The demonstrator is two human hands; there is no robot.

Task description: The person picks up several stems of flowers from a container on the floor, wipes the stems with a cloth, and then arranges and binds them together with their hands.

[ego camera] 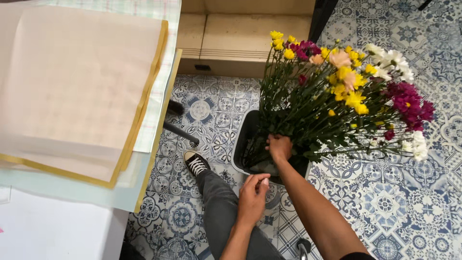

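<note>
Head view: A person's right hand [279, 147] reaches down into a dark bucket [243, 144] standing on the blue-and-white patterned tile floor [409, 207], its grip closed around the green stems [288, 108] of a mixed bunch of flowers [351, 86] just above the bucket's rim. The bunch fans out to the right and far side: yellow blooms at the centre and top, magenta ones at the right and far left, white ones at the far right edge, and a few peach heads between them. The bucket holds only these stems, as far as can be seen; its inside is in shadow.

The left hand [252, 197] hovers near the bucket's near edge, just above the person's grey trouser leg [219, 212], fingers loosely curled and holding nothing. A black-and-white sneaker [196, 162] rests on the tiles to the left of the bucket.

At left, a bench [62, 226] carries a stack of large wrapping sheets [82, 86]: pale, translucent paper on top, with yellow borders showing beneath and a light blue-green sheet at the bottom, its corner overhanging the bench edge. A pale wooden cabinet [240, 33] stands on the far side, behind the flowers.
</note>
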